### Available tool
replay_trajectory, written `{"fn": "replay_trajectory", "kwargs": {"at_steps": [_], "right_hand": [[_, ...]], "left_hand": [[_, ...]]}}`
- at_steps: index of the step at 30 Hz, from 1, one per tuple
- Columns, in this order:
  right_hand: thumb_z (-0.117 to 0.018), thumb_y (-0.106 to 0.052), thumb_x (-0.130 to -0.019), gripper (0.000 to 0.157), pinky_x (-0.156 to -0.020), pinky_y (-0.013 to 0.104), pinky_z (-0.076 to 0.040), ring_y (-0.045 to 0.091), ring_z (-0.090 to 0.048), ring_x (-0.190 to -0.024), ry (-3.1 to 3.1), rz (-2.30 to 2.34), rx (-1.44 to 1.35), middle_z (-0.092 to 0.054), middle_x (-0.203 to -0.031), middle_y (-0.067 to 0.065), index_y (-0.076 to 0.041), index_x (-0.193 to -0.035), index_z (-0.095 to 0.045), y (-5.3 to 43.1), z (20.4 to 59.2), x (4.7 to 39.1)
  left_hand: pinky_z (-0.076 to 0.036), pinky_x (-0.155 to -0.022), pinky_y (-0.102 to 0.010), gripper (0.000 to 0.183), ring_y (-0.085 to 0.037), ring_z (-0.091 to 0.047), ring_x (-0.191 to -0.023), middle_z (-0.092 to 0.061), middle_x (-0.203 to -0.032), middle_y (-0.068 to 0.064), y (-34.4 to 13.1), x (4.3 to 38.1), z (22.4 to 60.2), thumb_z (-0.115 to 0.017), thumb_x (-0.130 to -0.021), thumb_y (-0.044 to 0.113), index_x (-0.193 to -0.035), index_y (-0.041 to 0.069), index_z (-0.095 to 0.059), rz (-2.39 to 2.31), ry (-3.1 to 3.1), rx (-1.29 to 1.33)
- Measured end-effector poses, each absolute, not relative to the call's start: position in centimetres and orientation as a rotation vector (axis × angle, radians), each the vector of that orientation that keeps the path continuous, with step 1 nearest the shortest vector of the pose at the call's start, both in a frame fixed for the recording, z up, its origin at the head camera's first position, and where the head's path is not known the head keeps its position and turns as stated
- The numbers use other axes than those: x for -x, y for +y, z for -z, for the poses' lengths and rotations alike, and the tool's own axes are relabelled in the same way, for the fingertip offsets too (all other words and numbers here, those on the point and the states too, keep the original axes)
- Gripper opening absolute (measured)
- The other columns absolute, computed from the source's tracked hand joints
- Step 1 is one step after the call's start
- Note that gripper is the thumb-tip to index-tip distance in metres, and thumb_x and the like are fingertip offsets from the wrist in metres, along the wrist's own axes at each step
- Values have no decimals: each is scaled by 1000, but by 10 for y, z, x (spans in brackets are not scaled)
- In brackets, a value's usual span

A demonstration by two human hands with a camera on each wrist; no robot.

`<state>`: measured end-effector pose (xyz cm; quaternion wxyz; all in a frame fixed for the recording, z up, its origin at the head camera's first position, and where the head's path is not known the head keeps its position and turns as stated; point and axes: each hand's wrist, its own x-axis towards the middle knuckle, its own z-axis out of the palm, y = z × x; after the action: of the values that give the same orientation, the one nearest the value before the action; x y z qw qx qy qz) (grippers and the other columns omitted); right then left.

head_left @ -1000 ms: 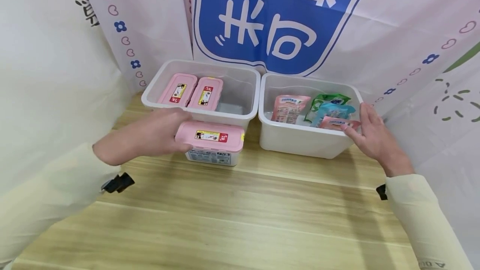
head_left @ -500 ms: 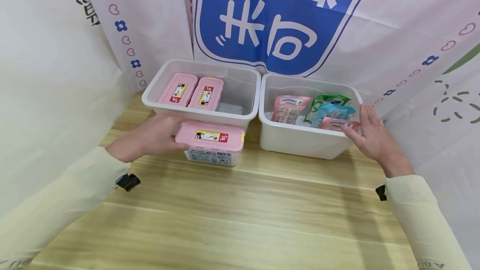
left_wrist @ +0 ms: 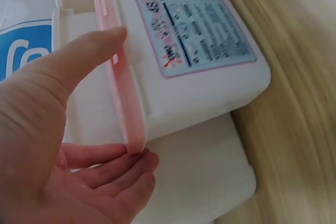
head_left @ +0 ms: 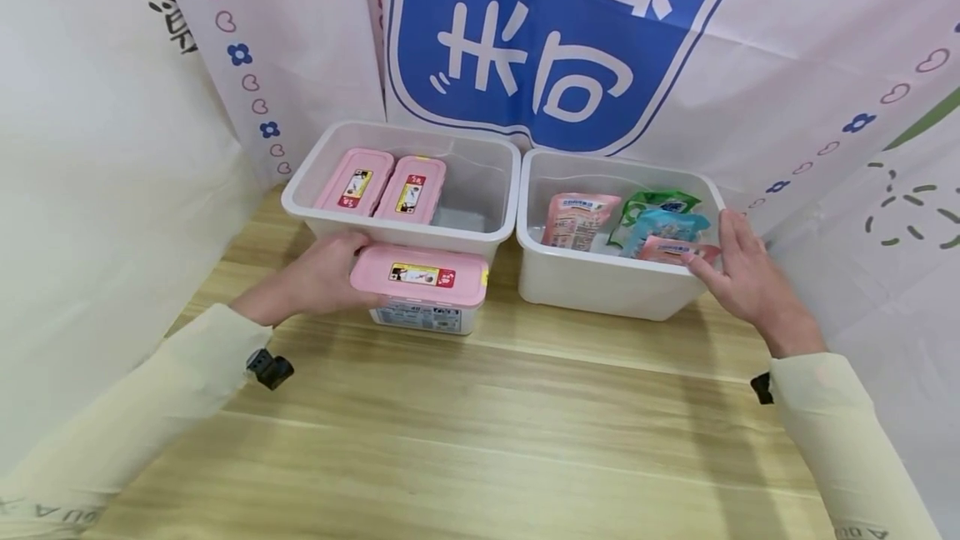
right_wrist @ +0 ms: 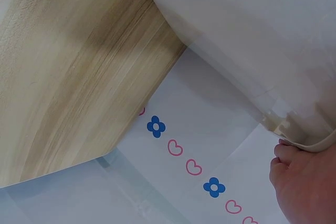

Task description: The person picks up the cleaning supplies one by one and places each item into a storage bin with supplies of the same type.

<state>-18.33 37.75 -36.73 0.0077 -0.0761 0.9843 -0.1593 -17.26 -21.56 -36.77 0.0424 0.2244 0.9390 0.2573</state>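
Note:
A white plastic box with a pink lid (head_left: pixel 420 275) stands on the table against the front of the left white bin (head_left: pixel 397 231). My left hand (head_left: pixel 318 276) holds its left end. The left wrist view shows the thumb over the pink lid's rim (left_wrist: pixel 126 100) and the fingertips at the lid's end. Two more pink-lidded boxes (head_left: pixel 411 190) lie side by side in that bin. My right hand (head_left: pixel 746 277) grips the right white bin (head_left: pixel 600 277) by its right end, thumb over the rim. Inside are pink pouches (head_left: pixel 579 219), a blue pouch (head_left: pixel 666 227) and a green pouch (head_left: pixel 652 207).
Both bins stand next to each other at the back of the wooden table (head_left: pixel 480 423). A printed cloth backdrop (head_left: pixel 517 40) rises right behind them, and white cloth walls (head_left: pixel 105 190) close in both sides.
My left hand has dropped lower around the box's left end, and its forearm has swung to the right. The box and my right hand stay in place.

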Motion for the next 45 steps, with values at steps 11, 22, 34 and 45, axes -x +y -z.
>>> {"fn": "replay_trajectory", "kwargs": {"at_steps": [11, 22, 34, 45], "right_hand": [[-45, -56, -108, 96, -118, 84, -19, 53, -5, -161, 3108, 511, 263, 12, -178, 18, -8, -169, 13, 378, 367, 184], [-46, -54, -108, 95, -118, 85, -17, 53, -3, -162, 3117, 538, 266, 12, -179, 17, -10, -169, 12, 379, 365, 183], [-45, -57, -108, 97, -118, 85, -17, 54, -3, -162, 3084, 530, 253, 14, -178, 17, -10, -169, 15, 377, 370, 184], [-45, -55, -108, 96, -119, 84, -16, 53, -3, -162, 3102, 530, 267, 12, -178, 18, -8, -169, 13, 376, 369, 183]], "left_hand": [[-54, -80, -39, 81, -26, -64, -96, -69, -113, -13, -208, 165, 368, -99, -65, 44, -122, -1, -63, -679, 2911, -543], [-55, -71, -35, 76, -21, -59, -82, -67, -98, -7, -184, 148, 343, -94, -70, 51, -118, 0, -64, -396, 2859, -620], [-57, -87, -38, 74, -21, -60, -91, -64, -103, -6, -139, 169, 347, -92, -71, 47, -120, 0, -63, -220, 2795, -853], [-55, -83, -35, 69, -20, -59, -89, -63, -99, -5, -122, 176, 344, -92, -69, 49, -111, 3, -64, -148, 2732, -824]]}}
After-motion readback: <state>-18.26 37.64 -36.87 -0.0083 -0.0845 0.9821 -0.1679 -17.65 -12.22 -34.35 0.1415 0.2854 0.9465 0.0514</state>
